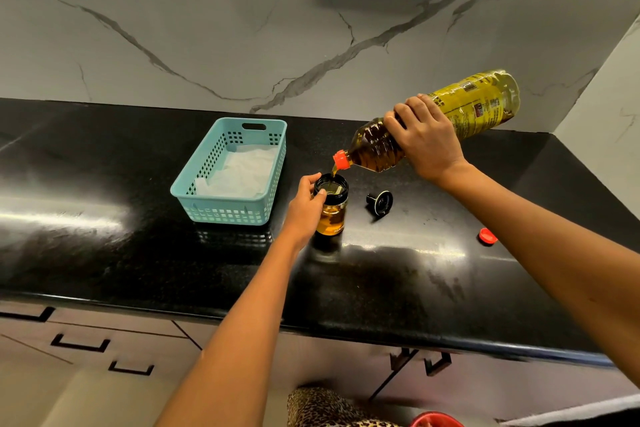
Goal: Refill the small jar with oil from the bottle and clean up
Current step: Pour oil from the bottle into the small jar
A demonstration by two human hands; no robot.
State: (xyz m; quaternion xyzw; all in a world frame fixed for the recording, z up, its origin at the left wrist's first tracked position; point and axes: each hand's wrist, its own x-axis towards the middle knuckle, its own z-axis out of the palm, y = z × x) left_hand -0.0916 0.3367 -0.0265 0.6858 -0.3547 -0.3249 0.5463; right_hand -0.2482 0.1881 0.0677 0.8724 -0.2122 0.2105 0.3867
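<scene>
Oil bottle (433, 121) is tilting neck-down leftward over the small jar (331, 206), my right hand (424, 139) clamping it, left hand (306, 204) fingers gripping the jar.

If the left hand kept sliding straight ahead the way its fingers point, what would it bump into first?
It already touches it: the left hand wraps the small jar, fingers at the rim. Beyond the jar in that line lies the black jar lid on the counter, though depth is hard to judge.

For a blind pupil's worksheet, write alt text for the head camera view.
The right hand tips an oil bottle, pouring into a small jar steadied by the left hand on a black counter. Nearby: teal basket, black lid, red cap.
</scene>
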